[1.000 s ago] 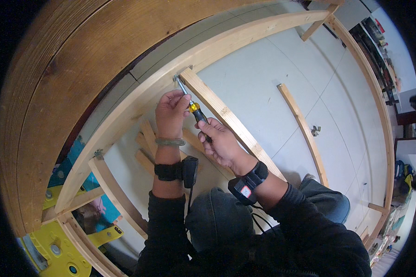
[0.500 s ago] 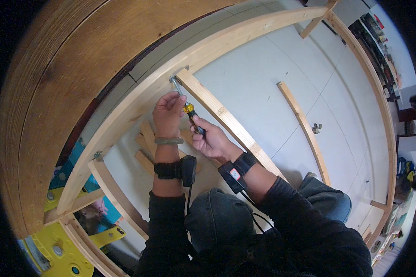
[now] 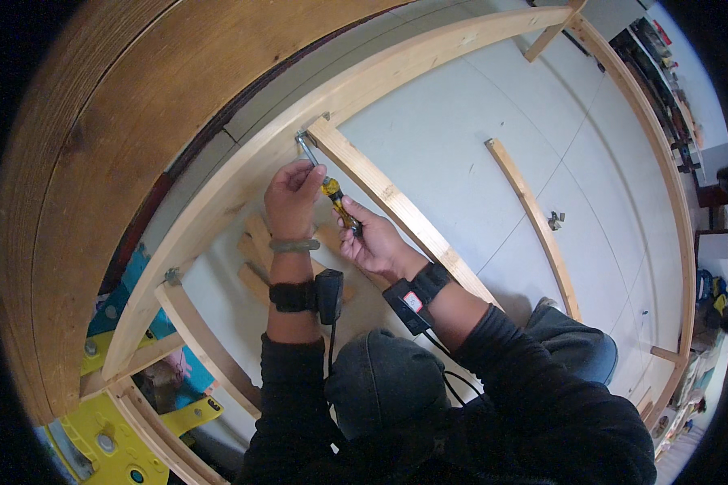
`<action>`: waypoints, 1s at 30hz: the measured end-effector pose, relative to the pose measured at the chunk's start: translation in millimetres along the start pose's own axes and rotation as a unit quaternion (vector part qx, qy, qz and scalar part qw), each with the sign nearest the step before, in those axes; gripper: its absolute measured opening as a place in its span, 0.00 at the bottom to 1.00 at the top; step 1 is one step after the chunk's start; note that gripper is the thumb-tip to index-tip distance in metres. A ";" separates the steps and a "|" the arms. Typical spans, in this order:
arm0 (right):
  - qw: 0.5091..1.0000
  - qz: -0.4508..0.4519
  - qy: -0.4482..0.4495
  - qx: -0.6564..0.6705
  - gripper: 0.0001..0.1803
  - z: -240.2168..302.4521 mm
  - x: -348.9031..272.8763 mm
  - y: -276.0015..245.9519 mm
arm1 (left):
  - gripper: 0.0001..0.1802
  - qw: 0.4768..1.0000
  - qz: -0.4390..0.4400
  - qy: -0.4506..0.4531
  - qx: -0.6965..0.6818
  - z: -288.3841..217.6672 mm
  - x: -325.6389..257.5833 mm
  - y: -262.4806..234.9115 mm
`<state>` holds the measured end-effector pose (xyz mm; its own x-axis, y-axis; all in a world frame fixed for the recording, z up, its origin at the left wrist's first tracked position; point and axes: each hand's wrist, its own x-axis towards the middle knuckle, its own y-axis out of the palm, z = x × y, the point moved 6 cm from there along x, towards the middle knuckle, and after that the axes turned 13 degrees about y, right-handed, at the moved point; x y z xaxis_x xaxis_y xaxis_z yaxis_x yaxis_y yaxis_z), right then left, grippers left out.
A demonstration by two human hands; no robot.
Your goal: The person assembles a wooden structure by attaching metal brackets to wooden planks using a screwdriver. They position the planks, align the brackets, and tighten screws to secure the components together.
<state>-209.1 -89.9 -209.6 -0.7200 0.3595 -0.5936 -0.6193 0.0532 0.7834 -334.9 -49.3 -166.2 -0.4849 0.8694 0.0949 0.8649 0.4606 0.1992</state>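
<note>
My right hand (image 3: 374, 239) grips the yellow and black handle of a screwdriver (image 3: 337, 202). Its shaft points up and left to a metal corner bracket (image 3: 305, 145), where a wooden crosspiece (image 3: 396, 206) meets the long wooden frame rail (image 3: 243, 182). My left hand (image 3: 291, 198) is closed around the shaft near the tip, close to the bracket. Both wrists wear black bands with small devices.
A loose wooden slat (image 3: 534, 218) and a small metal bracket (image 3: 555, 219) lie on the grey floor to the right. A large plywood panel (image 3: 129, 97) fills the upper left. Short wood offcuts (image 3: 255, 242) lie under my left wrist. Yellow and blue objects (image 3: 113, 420) sit at the lower left.
Both hands have stayed at the joint; the screwdriver and right hand shifted slightly up and left toward the bracket.
</note>
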 end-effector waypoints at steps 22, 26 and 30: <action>0.999 0.011 0.019 0.030 0.18 -2.9 -1.9 3.0 | 0.10 1.000 0.007 -0.003 -0.014 -1.9 1.3 3.8; 0.990 0.098 0.083 0.061 0.21 -8.4 -6.1 13.9 | 0.11 1.000 0.006 0.007 0.012 -5.1 3.0 4.6; 0.982 0.140 0.097 0.083 0.22 -9.8 -10.9 22.4 | 0.12 1.000 0.016 0.004 0.006 -7.3 4.5 4.0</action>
<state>-218.2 -101.8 -187.5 -0.9110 0.1987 -0.3613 -0.3399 0.1341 0.9308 -334.6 -44.8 -157.9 -0.4576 0.8826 0.1079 0.8816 0.4346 0.1841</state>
